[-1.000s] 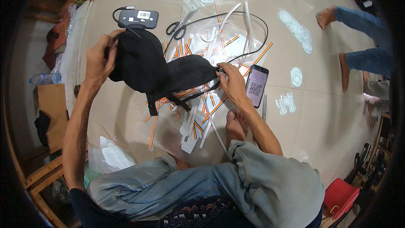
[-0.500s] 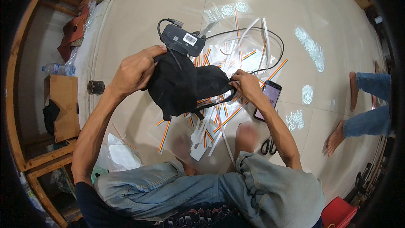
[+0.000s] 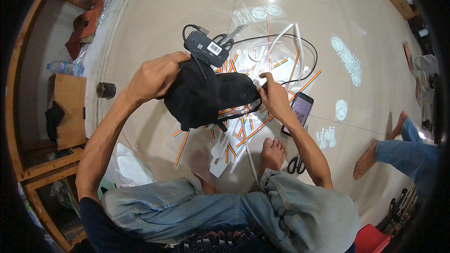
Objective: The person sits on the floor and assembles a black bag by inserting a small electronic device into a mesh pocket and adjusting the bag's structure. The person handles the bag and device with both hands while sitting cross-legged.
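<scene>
1. Head view, centre of the frame: a soft black fabric cap-shaped piece with thin straps [image 3: 194, 98] hangs between the bare left hand [image 3: 157, 78] and the bare right hand [image 3: 275, 96], above the litter of strips.
2. The step in hand looks like holding this piece up by both ends to handle its shape; the next move would call for steady support at both ends, with the cable kept free of the fingers.
3. The left hand reaches in from the lower left, knuckles upward, thumb and fingers pinching the fabric's upper left edge.
4. The right hand comes up from the lower right, bent inward; it appears to pinch the fabric's right end, the exact contact partly hidden.
5. A dark grey rounded-rectangular device with a white label [image 3: 206, 49] sits at the fabric's upper edge, a black braided cable [image 3: 189, 33] looping from it; whether it is fastened there, I cannot tell.
6. Red, yellow and black striped strips [image 3: 255, 131] lie below; a black-framed smartphone [image 3: 303, 105] lies right of centre.
</scene>
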A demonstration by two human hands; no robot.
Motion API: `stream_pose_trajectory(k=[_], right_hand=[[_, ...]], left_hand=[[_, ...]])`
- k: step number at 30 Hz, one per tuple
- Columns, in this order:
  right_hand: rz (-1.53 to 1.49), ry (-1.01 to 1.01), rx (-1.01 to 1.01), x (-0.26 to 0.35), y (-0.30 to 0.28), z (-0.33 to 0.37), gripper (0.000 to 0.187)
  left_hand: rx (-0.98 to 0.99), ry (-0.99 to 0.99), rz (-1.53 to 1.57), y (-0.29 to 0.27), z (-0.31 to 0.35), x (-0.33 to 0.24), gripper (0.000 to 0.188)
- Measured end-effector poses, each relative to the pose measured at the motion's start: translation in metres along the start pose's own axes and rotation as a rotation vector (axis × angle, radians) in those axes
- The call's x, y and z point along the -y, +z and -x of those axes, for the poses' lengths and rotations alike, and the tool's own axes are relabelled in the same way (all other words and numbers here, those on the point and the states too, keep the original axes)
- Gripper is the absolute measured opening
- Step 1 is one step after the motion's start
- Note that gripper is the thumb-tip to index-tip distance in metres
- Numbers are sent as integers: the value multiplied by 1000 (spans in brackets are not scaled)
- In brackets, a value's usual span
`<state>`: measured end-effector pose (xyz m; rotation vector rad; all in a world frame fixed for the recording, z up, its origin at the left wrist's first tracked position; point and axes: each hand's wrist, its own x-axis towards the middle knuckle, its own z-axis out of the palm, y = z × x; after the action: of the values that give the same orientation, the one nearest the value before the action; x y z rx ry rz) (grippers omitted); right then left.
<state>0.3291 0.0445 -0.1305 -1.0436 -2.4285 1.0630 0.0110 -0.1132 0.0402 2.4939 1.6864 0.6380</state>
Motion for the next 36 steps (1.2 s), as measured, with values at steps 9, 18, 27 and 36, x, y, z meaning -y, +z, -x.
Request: stream_pose_trajectory(k=[9,18,27,36], right_hand=[[-213,-107,66,33,30,-52,28],[-193,-456,131,95,89,-27,23],[-21,-466,-328,61,72,17,44],[63,-472,-189,14,58,62,25]], left_hand=[[-8,-156,28,-4,-6,1,17],[-112,-281,27,-29,6,7,18],[-53,-322,4,-33,10,8,20],[-33,-336,12,-32,9,7,27]])
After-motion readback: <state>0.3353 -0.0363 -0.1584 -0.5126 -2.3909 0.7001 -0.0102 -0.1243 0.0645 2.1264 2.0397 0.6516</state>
